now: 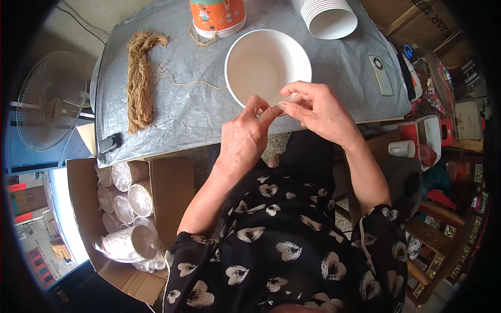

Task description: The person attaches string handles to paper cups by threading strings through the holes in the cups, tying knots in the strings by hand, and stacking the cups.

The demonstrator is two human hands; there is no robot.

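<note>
A white paper bucket stands on the table in front of me, its round mouth tilted up toward me. My left hand is at the near rim, thumb and fingers pressed together. My right hand meets it there with curled fingers, its thumb tip by the left fingertips. What they pinch is too small to make out. A thin brown twine runs across the table to the bucket's left side, where it passes out of sight. It trails from the side of a thick hank of brown twine lying to the left.
Behind stand an orange printed bucket stack and a nested stack of white buckets. A phone lies at right, a black object at the left corner. Below left, a cardboard box holds plastic-wrapped buckets. A fan stands left.
</note>
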